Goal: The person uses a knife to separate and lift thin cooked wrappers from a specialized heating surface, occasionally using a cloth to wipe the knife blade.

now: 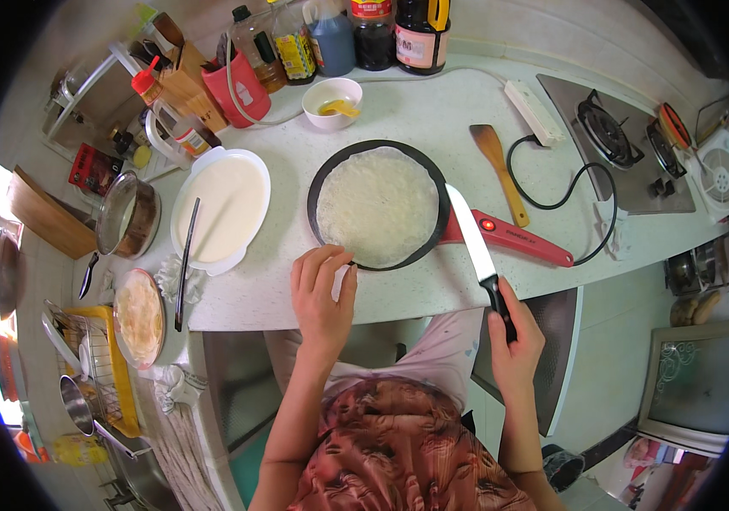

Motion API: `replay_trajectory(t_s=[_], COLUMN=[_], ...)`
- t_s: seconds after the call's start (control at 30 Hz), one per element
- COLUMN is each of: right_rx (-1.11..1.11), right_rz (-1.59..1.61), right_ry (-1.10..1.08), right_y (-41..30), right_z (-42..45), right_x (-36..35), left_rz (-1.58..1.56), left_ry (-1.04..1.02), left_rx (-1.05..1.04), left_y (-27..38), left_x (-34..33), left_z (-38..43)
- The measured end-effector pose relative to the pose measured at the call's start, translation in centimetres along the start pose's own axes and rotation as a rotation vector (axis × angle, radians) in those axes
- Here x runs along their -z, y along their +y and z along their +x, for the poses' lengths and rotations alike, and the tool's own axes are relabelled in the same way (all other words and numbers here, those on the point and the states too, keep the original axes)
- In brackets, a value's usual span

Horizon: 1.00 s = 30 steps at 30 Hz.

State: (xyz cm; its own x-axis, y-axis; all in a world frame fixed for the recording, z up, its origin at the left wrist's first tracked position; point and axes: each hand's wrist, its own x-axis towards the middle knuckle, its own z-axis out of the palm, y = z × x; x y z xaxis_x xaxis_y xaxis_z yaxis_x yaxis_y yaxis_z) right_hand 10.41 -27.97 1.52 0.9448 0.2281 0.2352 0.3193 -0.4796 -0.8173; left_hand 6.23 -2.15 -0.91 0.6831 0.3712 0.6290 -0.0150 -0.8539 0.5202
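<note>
A thin pale crepe (378, 205) covers most of the round black plate of an electric crepe pan with a red handle (517, 239); a red light glows on it. My left hand (323, 290) is at the pan's near-left rim, fingers bent; whether they touch the crepe's edge I cannot tell. My right hand (517, 338) grips the black handle of a kitchen knife (474, 233), its blade pointing away beside the pan's right rim. Left of the pan stands a white basin of pale batter (230, 204), with a dark stick (187, 262) across its near rim.
A plate of cooked crepes (139, 319) stands at the left. Beyond the pan are a bowl with a yellow utensil (332, 86) and several bottles. A wooden spatula (501, 172), a black cord (575, 198), a power strip (533, 115) and a gas hob (632, 185) are at the right.
</note>
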Motion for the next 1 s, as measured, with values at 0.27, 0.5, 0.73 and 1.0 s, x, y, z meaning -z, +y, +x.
replay_trajectory(t_s=[0.27,0.5,0.73,1.0], right_rx=[-0.029,0.018,0.06,0.073], right_rz=[-0.054,-0.041,-0.041,0.029], right_ry=[-0.1,-0.092,-0.112,-0.128], right_y=[1.1,1.8,1.3,0.3], right_z=[-5.0,-5.6,-5.2,-4.3], right_x=[1.7,1.2,1.0,0.4], left_rz=[-0.018,-0.006,0.006,0.075], left_ry=[-0.019,-0.031,-0.077,-0.127], left_rx=[-0.058,-0.095,-0.122,-0.16], left_y=[0.8,1.5,2.5,2.9], left_x=[-0.5,-1.2,-1.7,-2.0], left_z=[0.0,0.4,1.1,1.7])
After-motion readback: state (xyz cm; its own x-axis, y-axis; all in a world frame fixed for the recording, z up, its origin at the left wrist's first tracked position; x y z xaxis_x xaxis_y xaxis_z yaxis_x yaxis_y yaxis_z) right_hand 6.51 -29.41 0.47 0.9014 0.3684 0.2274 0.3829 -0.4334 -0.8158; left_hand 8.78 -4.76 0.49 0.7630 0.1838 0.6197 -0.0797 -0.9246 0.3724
